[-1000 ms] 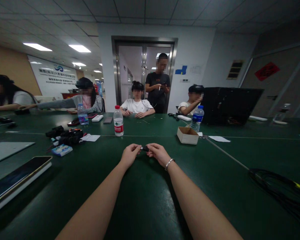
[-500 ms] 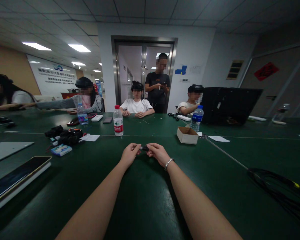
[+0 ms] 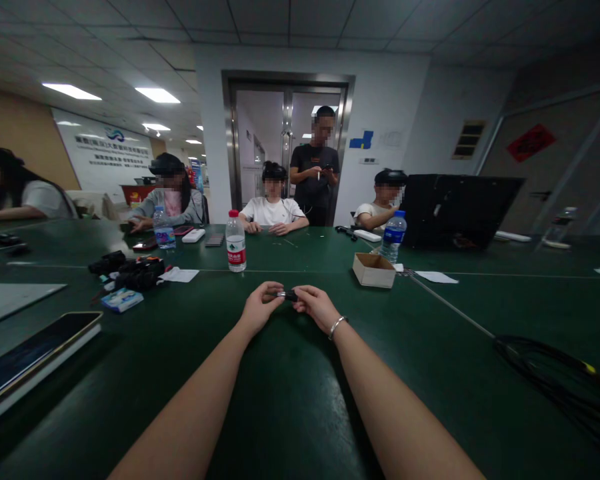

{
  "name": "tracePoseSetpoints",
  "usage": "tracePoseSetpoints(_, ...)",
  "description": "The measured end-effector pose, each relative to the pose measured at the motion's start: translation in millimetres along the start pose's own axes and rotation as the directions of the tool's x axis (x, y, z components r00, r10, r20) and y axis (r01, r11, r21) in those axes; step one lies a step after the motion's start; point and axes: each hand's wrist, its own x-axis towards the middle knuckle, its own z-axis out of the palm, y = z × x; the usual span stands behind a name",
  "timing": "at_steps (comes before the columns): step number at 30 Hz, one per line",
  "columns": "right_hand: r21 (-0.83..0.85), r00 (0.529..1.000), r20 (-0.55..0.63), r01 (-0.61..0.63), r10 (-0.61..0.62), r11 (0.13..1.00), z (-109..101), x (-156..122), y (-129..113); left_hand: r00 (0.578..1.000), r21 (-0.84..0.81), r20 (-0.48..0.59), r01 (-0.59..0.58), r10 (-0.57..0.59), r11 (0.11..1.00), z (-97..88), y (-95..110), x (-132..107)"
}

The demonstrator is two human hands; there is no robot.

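While both hands meet above the green table [image 3: 290,407], a small black stick [image 3: 291,296] with a shiny end lies between them, nearly level, beyond the forearms and nearer to the person than the open box [image 3: 373,273] and the red-capped bottle [image 3: 237,248]. The right hand [image 3: 318,307] has its thumb and fingers pinched together on the black part. The left hand [image 3: 260,309] has its fingertips at the shiny end, but I cannot tell whether they press on it or only touch it.

By its size beside the fingers, the stick is probably light. It looks stiff, and the shiny part, perhaps metal, may be more slippery than the black one. Therefore the black part seems the better place to hold, with a fingertip pinch; whether it is fragile, I cannot judge.
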Motion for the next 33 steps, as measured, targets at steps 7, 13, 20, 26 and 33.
tracePoseSetpoints(7, -0.027, 1.000, -0.011, 0.000, 0.000, 1.000, -0.5, 1.1, 1.5, 0.971, 0.046, -0.068, 0.234, -0.231, 0.971, 2.5, -5.3, 4.3)
tracePoseSetpoints(13, -0.029, 1.000, -0.009, -0.006, 0.006, 1.000, 0.4, 0.0, 0.3, 0.975, 0.072, -0.064, 0.217, -0.213, 0.973, 3.2, -2.8, 2.4)
tracePoseSetpoints(20, -0.008, 1.000, -0.012, -0.010, 0.010, 1.000, -1.0, -0.2, 0.3, 0.999, 0.045, -0.004, 0.047, -0.047, 0.998, 0.0, -2.9, 0.2)
tracePoseSetpoints(26, 0.004, 1.000, -0.015, -0.012, 0.012, 1.000, -0.8, 0.4, 0.4, 0.998, 0.029, 0.007, 0.054, -0.055, 0.998, -0.6, -1.1, 0.1)
tracePoseSetpoints(33, -0.005, 1.000, -0.012, 0.002, -0.002, 1.000, 0.9, 0.0, 0.7, 0.976, 0.049, -0.047, 0.215, -0.213, 0.975, 1.9, -5.3, 3.3)
